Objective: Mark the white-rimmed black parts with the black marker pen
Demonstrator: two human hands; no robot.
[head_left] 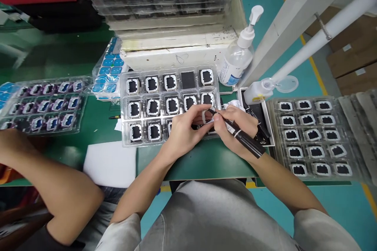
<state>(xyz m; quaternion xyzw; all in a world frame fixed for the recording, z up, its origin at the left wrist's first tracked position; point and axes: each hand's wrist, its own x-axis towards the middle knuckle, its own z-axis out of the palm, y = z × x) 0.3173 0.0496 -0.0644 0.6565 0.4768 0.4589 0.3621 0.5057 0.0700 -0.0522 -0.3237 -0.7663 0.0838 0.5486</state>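
My left hand (185, 129) is closed on a small white-rimmed frame (207, 117), pinched between thumb and fingers over the right part of a clear tray (127, 125). A black marker pen (246, 139) is gripped in my right hand (235, 127), its tip at the small frame and its thick end pointing down to the right. Black parts with white rims sit in the tray's compartments; one compartment in the back row holds a black square (187, 80) with no white rim. My hands hide part of the front row.
Behind the tray are a white box (173, 57) and a pump bottle (237, 62). A small bottle (259, 91) and another filled tray (303, 125) are on the right. At left, a person's arm (67, 188) reaches beside a tray (44, 108) and white foam sheet (110, 164).
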